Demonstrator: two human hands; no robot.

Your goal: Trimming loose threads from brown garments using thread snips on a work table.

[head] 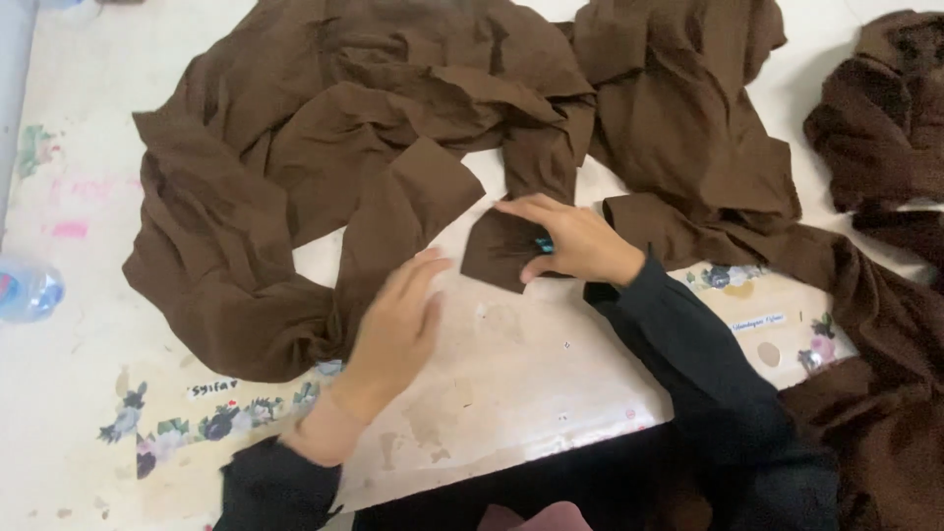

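Right hand pinching small brown cloth piece mid-counter; left hand flat, fingers together, beside brown fabric.

long dark sleeves, bare hands

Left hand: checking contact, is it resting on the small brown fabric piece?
No, the left hand lies on the table, apart from the small brown fabric piece.

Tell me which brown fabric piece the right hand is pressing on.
The small brown patch under the right hand, lying flat and apart; the other pieces are big and crumpled.
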